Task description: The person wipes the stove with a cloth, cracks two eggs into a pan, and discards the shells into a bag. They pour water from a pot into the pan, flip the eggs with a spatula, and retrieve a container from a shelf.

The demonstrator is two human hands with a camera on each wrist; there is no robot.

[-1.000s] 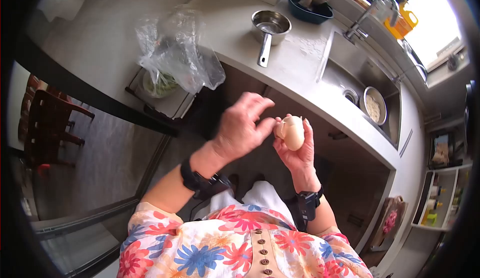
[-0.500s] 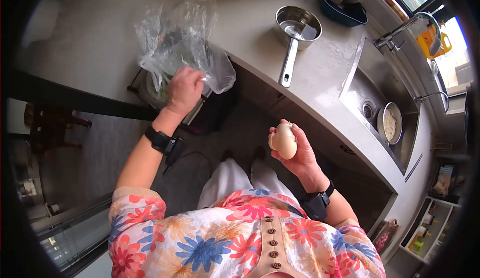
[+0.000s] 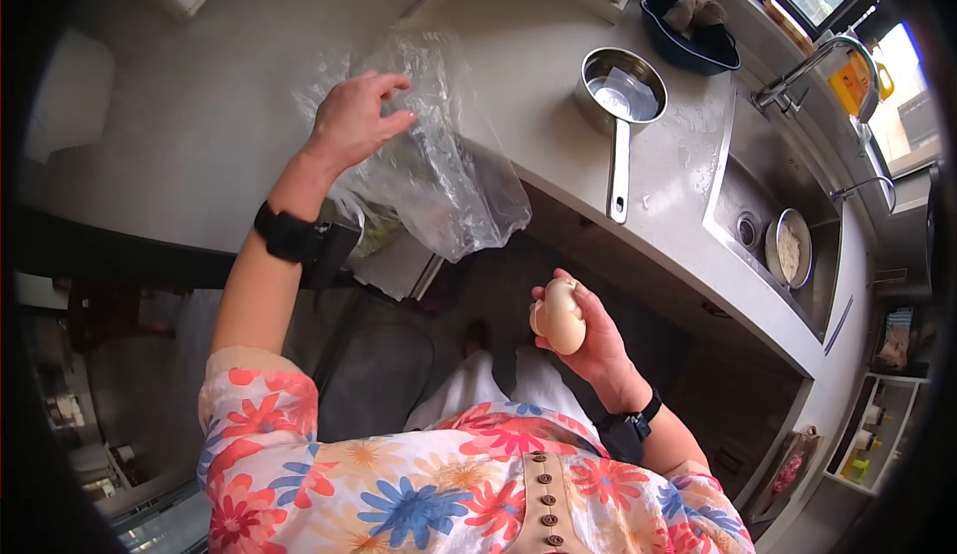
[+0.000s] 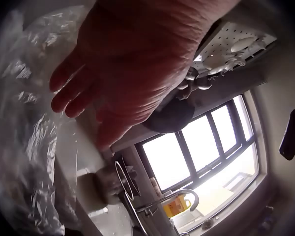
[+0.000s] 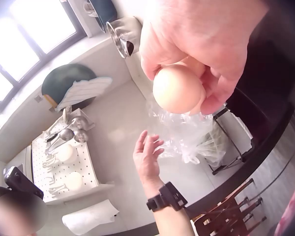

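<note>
L hand (image 3: 354, 120), fingers loosely spread, is nearest the clear plastic bag (image 3: 467, 183); R hand (image 3: 603, 355) curls round eggs (image 3: 566, 327), prob. so they don't slip.

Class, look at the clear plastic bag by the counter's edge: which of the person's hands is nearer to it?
Left. The left hand is right at the plastic bag; the right hand is farther off, apart from it, holding eggs.

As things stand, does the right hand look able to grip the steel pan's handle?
Probably not: the right hand is curled round at least one egg, though the pan's handle lies uncovered and points toward the person.
</note>
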